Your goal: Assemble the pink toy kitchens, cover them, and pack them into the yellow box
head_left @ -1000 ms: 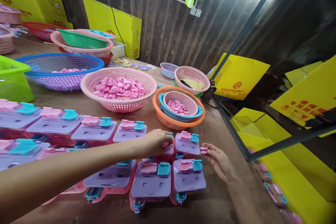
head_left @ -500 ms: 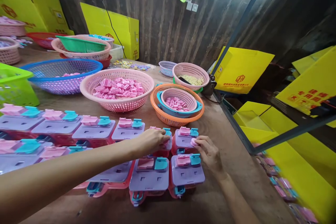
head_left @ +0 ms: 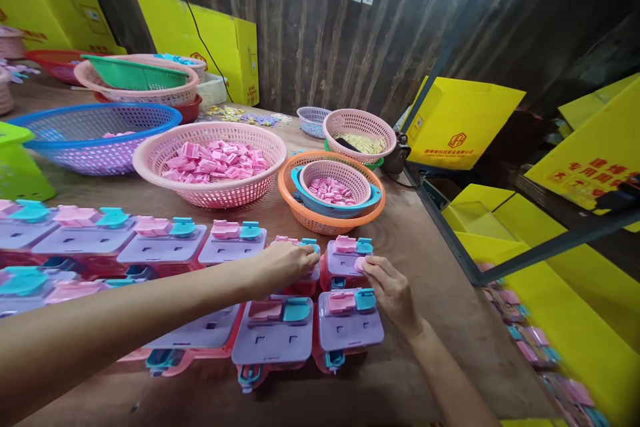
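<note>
Two rows of small boxes with purple lids, each topped by a pink block and a blue tab, stand in front of me. My right hand (head_left: 393,290) pinches a round pink plastic piece (head_left: 360,264) against the lid of the rearmost right box (head_left: 343,263). Over the neighbouring box (head_left: 313,272) in the back row is my left hand (head_left: 283,263), fingers closed; whatever they hold is hidden. Nearer me are two more boxes, one on the right (head_left: 350,330) and one beside it (head_left: 273,343), both with square holes in their lids.
Behind the boxes, a pink basket (head_left: 150,157) holds pink blocks, and nested baskets with an orange rim (head_left: 300,213) hold small pink pieces. A blue basket (head_left: 70,150) stands left. A dark metal frame (head_left: 450,247) edges the table, with yellow cartons (head_left: 460,123) beyond.
The whole view has shifted slightly, so things appear a little higher and further left. Both hands stay at the same boxes; the round pink piece remains in my right fingers.
</note>
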Demonstrator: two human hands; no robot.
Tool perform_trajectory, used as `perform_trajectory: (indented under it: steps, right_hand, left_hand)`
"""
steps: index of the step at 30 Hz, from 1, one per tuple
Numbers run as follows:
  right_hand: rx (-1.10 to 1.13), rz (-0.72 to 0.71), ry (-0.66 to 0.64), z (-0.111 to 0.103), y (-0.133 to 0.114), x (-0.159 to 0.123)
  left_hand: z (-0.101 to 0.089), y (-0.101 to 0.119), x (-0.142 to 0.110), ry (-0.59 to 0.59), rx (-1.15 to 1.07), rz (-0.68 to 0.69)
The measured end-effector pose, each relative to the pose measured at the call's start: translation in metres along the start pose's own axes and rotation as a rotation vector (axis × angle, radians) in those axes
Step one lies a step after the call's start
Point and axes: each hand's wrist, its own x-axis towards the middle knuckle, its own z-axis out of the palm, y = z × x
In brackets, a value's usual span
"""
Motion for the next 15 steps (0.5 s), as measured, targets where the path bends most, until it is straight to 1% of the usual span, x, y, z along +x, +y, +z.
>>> perform_trajectory:
  steps: [3, 6, 8, 12, 15]
  right_hand:
    - [-0.013, -0.025, -0.038, 0.0, 0.001, 0.002]
    - [-0.02, -0.021, 0.016, 0.0, -0.001, 0.004]
    - [-0.046, -0.028, 0.046, 0.001, -0.002, 0.003]
    - [-0.105, -0.05, 0.008, 0.001, 0.001, -0.002]
    - [-0.059, -0.035, -0.005, -0.001, 0.006, -0.001]
  left_hand:
    - [0.001, -0.006, -0.003, 0.003, 0.065, 0.108]
    - [0.001, -0.011, -0.008, 0.032, 0.041, 0.178]
    - [0.002, -0.014, -0.01, 0.037, 0.025, 0.193]
    - [0.002, -0.014, -0.011, 0.016, 0.065, 0.19]
    - [0.002, -0.011, -0.011, -0.007, 0.125, 0.204]
